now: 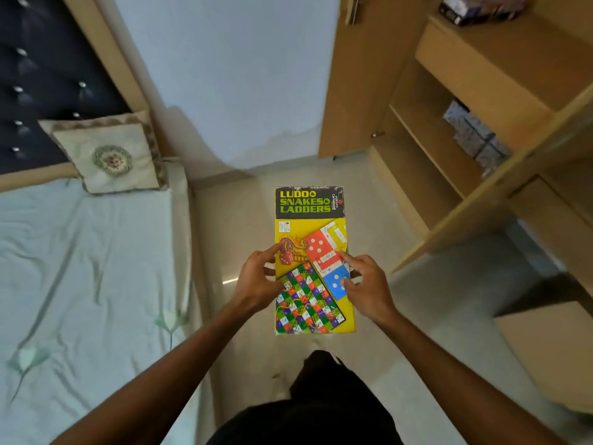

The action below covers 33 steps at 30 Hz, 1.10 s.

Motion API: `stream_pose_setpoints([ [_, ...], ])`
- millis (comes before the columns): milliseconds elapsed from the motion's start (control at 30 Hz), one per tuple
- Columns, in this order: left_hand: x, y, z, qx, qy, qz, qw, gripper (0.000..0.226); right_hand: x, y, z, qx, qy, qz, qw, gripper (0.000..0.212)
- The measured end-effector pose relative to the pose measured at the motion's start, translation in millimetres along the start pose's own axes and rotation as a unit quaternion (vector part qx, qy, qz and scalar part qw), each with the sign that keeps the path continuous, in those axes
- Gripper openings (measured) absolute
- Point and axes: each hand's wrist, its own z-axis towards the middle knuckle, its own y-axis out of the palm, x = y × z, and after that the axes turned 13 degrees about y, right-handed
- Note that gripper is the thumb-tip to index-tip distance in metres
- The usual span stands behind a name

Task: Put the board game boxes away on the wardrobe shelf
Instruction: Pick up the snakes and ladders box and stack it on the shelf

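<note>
Left hand (258, 281) and right hand (365, 285) grip the Ludo box (309, 216) by its long edges — held flat above the floor (449, 348), open wardrobe (481, 101) to the right.

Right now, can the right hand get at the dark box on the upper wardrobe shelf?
Probably not yet: the right hand and the left hand both grip the Ludo box. The wardrobe stands open, so nothing covers the dark box, but it lies far from that hand.

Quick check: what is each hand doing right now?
Left hand: grips the left edge of the Ludo box.
Right hand: grips the same box's right edge.
</note>
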Motion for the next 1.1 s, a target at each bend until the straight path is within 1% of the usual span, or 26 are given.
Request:
stream_pose_setpoints([
  [167, -18, -24, 139, 0.005, 0.001, 0.001, 1.0, 0.076, -45, -3, 133, 0.013, -0.012, 0.008, 1.0, 0.055],
  [267, -23, -31, 228, -0.009, -0.005, 0.007, 1.0, 0.077, -68, -12, 213, 0.029, -0.017, 0.015, 0.999, 0.054],
  [500, -12, -34, 418, -0.039, 0.0, 0.001, 0.999, 0.078, -117, -58, 370, 0.059, 0.004, 0.03, 0.998, 0.055],
  [600, -5, -26, 494, -0.058, 0.016, 0.001, 0.998, 0.079, -126, -83, 432, 0.08, 0.021, 0.041, 0.996, 0.055],
  [667, 2, -14, 552, -0.073, 0.03, 0.002, 0.997, 0.078, -129, -104, 475, 0.105, 0.032, 0.044, 0.993, 0.056],
  [767, 22, 8, 635, -0.1, 0.071, 0.002, 0.992, 0.075, -129, -137, 537, 0.143, 0.051, 0.056, 0.987, 0.055],
  [867, 47, 32, 722, -0.137, 0.099, -0.031, 0.985, 0.071, -132, -180, 597, 0.193, 0.057, 0.065, 0.977, 0.054],
  [1000, 97, 65, 837, -0.204, 0.169, -0.071, 0.962, 0.065, -143, -243, 667, 0.272, 0.087, 0.086, 0.955, 0.053],
  [1100, 133, 87, 903, -0.251, 0.195, -0.101, 0.943, 0.059, -144, -288, 707, 0.318, 0.085, 0.101, 0.939, 0.052],
])
